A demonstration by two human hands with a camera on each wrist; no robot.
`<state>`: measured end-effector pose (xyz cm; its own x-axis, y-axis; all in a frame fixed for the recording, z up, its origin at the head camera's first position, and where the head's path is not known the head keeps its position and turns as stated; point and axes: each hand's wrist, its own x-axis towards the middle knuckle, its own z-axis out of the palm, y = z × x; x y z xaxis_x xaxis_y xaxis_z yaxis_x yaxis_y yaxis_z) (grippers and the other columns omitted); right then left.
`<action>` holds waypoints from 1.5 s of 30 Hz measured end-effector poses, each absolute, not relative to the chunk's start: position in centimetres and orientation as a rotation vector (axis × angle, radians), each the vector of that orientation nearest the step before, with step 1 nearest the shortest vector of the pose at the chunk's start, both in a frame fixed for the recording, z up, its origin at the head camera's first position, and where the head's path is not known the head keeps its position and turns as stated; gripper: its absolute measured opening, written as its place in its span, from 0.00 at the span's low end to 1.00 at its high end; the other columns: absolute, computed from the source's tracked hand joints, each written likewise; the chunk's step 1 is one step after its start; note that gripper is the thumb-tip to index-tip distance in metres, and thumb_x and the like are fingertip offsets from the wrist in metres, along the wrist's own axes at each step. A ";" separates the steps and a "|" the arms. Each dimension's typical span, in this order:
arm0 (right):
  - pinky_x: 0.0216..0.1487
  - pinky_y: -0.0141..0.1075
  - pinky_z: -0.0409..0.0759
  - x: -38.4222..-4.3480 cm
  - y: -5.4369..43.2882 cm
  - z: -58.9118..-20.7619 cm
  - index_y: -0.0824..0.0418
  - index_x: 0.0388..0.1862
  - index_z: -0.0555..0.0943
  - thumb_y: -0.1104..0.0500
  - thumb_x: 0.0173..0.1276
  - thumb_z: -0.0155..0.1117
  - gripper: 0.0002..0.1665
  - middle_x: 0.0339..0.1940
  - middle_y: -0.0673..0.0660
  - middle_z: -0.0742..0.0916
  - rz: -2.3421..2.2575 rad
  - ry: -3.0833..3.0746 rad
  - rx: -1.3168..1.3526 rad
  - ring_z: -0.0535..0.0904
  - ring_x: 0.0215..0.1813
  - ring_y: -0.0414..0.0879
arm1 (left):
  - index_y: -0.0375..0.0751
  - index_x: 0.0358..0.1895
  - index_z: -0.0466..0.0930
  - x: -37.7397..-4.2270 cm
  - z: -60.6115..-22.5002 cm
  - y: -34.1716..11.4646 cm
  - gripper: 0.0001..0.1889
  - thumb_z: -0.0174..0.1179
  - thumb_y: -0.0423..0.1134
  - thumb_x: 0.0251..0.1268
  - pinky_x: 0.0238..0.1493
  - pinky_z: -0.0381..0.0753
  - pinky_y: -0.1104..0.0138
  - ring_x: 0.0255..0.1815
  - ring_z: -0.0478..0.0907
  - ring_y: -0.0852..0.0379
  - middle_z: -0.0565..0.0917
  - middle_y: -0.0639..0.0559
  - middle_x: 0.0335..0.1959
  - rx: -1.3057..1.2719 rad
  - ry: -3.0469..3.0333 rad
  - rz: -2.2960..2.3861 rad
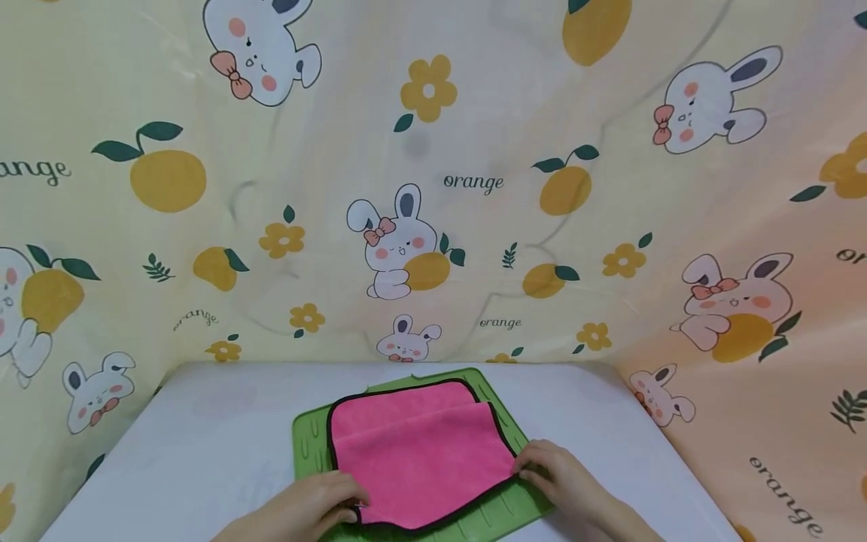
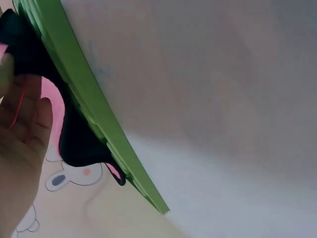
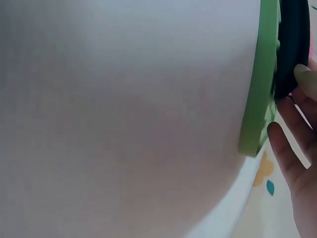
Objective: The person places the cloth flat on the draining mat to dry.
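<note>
Showing a crosswise crease, the black-edged rectangular pink cloth [image 1: 420, 459] overlies a green ridged board [image 1: 311, 444], its near corners pinched by left hand [image 1: 321, 500] and right hand [image 1: 554, 470]

Looks like a small screened-off booth, hard to pin down as part of a home or a studio. Closed in at the back and both sides by creased pale sheeting [image 1: 325, 143], printed with cartoon rabbits [image 1: 401, 245], oranges [image 1: 168, 181] and yellow flowers [image 1: 440, 79]. Furnished with a plain white bench [image 1: 223, 436] reaching to the sheeting.
</note>
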<state>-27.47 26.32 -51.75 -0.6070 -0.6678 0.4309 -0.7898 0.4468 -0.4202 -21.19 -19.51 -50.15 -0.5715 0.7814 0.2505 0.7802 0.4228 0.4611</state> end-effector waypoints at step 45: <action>0.45 0.32 0.82 -25.3 28.6 -50.9 0.48 0.43 0.90 0.63 0.71 0.71 0.09 0.44 0.43 0.85 1.042 -2.714 1.375 0.78 0.46 0.33 | 0.53 0.30 0.82 -18.6 -53.7 -18.6 0.13 0.58 0.38 0.79 0.30 0.70 0.87 0.31 0.69 0.81 0.77 0.66 0.32 1.648 2.573 1.100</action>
<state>-25.28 28.55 -50.91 -0.6319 -0.7450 0.2137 -0.6966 0.4251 -0.5780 -18.65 -18.61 -53.67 -0.4807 0.7663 0.4263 0.8376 0.2574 0.4818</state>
